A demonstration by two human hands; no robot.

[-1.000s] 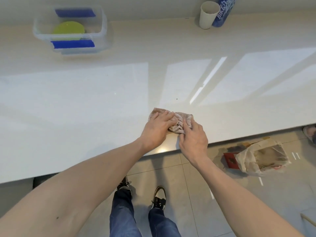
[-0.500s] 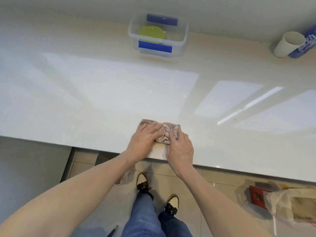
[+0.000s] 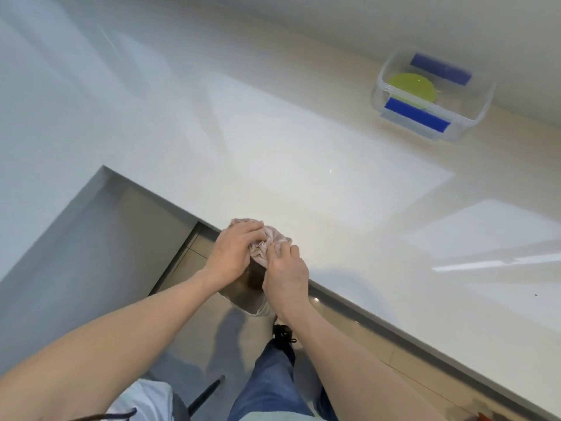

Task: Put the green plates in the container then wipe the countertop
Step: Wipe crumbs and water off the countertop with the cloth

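The pale glossy bench [image 3: 303, 165] fills most of the view, its near edge running down to the right and its left part blurred. Far right on it, well apart from the hands, stands the clear container [image 3: 473, 117] with blue clips; green plates [image 3: 408, 86] lie inside, how many is hard to tell. At the bench's near edge both hands press together on a crumpled pinkish cloth [image 3: 274, 240]: the left hand [image 3: 235, 253] over its left part, the right hand [image 3: 285, 276] gripping its near-right side. Much of the cloth is hidden beneath them.
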